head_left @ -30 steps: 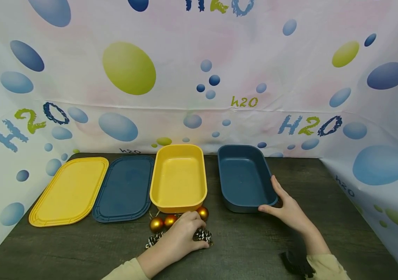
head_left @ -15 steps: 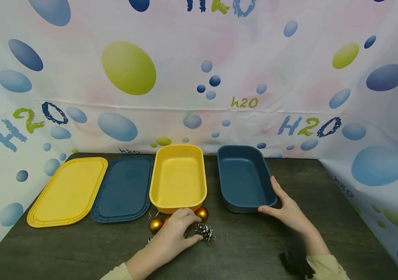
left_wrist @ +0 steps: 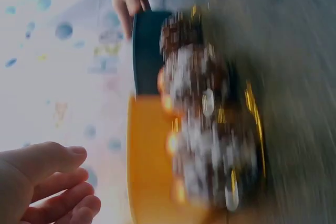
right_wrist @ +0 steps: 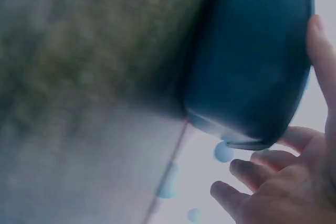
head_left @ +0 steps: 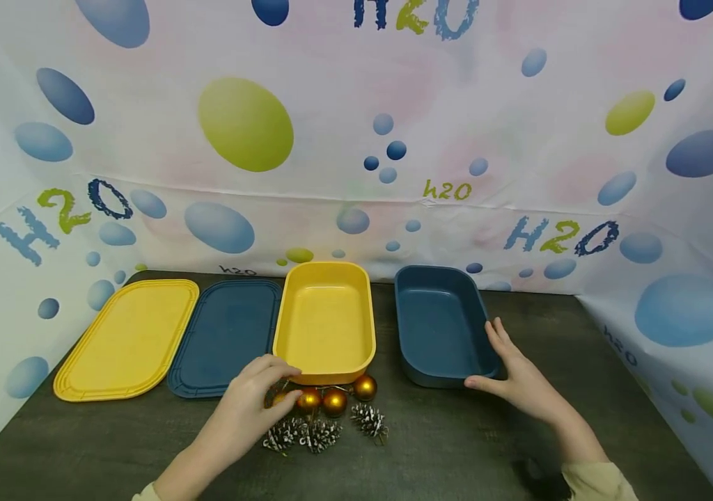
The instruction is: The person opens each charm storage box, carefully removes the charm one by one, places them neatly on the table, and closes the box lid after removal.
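Note:
My left hand is over the left end of a row of golden Christmas baubles, its fingers loosely bent. Nothing is between thumb and fingers in the left wrist view, where the hand stands apart from the blurred pine cones. Three white-tipped pine cones lie in front of the baubles, one set apart to the right. My right hand rests at the near right corner of a blue container. Its thumb touches the rim in the right wrist view, and the other fingers spread beside the wall.
A yellow container stands behind the baubles. Left of it, a blue lid and a yellow lid lie flat on the dark table. A dotted white sheet hangs behind and at the sides.
My left hand has moved left from the right-hand pine cone, uncovering the cones and middle baubles. The right hand stays at the blue container. The head view has shifted slightly.

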A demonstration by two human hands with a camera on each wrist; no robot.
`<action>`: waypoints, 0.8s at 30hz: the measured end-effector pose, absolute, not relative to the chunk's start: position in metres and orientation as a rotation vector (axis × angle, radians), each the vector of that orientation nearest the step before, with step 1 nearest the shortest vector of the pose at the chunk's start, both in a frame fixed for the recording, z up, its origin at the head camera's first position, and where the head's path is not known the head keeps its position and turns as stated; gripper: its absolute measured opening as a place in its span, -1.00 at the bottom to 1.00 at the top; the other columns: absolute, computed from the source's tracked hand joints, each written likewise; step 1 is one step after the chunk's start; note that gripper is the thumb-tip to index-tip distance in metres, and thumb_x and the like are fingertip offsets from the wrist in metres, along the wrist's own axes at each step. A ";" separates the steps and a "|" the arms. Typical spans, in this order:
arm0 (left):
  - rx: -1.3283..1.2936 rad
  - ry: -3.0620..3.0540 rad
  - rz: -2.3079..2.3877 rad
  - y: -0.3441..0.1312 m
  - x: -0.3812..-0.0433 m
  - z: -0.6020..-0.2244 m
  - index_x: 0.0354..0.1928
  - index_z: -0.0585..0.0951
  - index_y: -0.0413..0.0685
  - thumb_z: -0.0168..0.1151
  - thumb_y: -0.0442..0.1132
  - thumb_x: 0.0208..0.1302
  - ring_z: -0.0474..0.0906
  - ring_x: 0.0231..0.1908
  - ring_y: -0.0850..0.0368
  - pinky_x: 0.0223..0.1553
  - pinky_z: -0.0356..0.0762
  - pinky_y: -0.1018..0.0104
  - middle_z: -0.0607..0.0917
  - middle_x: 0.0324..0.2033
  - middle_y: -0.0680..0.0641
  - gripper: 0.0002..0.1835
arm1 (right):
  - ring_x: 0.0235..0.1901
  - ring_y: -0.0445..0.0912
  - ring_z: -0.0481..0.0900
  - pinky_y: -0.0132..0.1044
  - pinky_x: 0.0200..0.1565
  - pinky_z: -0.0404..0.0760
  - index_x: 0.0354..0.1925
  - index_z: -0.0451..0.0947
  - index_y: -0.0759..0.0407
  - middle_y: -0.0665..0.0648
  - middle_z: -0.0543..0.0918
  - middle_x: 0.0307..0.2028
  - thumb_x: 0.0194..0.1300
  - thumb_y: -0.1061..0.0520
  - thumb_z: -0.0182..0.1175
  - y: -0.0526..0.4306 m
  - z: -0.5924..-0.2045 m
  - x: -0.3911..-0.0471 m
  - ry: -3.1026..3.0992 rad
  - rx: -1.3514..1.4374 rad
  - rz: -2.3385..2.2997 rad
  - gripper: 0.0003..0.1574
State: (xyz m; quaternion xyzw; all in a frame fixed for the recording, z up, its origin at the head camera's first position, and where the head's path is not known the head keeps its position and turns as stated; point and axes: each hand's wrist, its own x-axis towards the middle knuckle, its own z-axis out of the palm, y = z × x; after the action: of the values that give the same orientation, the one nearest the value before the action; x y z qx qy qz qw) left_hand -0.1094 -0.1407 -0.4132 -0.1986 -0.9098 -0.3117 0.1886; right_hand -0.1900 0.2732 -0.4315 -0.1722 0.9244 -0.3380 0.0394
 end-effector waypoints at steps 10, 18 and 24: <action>-0.231 -2.582 -0.666 -0.225 -0.106 -0.413 -0.22 0.69 -0.14 0.47 -0.41 -0.03 0.52 -0.33 0.06 -0.40 0.56 0.19 0.61 -0.29 -0.04 -0.73 | 0.41 0.22 -0.08 0.28 0.30 -0.03 0.46 0.06 0.18 0.25 0.05 0.44 0.10 -0.03 0.40 0.231 -0.403 -0.175 2.981 -0.849 -0.778 0.11; -0.118 -2.662 -0.534 -0.276 -0.103 -0.420 -0.24 0.64 -0.37 0.43 -0.45 -0.03 0.52 -0.31 -0.17 -0.34 0.56 -0.05 0.58 -0.31 -0.25 -0.74 | -0.05 0.07 0.63 -0.13 -0.08 0.62 0.46 0.09 0.12 0.20 0.14 0.42 0.29 -0.05 0.24 0.176 -0.406 -0.166 2.870 -1.015 -0.930 -0.09; -0.028 -2.730 -0.558 -0.302 -0.105 -0.432 -0.26 0.63 -0.42 0.40 -0.46 -0.02 0.52 -0.31 -0.21 -0.32 0.53 -0.11 0.58 -0.34 -0.26 -0.76 | 0.21 0.08 0.42 -0.09 0.10 0.50 0.48 0.05 0.05 0.10 0.10 0.43 0.29 -0.02 0.25 0.147 -0.410 -0.163 2.838 -1.072 -0.998 -0.07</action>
State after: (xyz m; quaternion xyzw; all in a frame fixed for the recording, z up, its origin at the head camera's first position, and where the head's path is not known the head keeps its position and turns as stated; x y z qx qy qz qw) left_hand -0.1052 -0.3020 -0.4323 -0.0098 -0.9643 -0.1970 0.1768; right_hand -0.1630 0.1468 -0.4104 -0.3356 0.8883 -0.3124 -0.0259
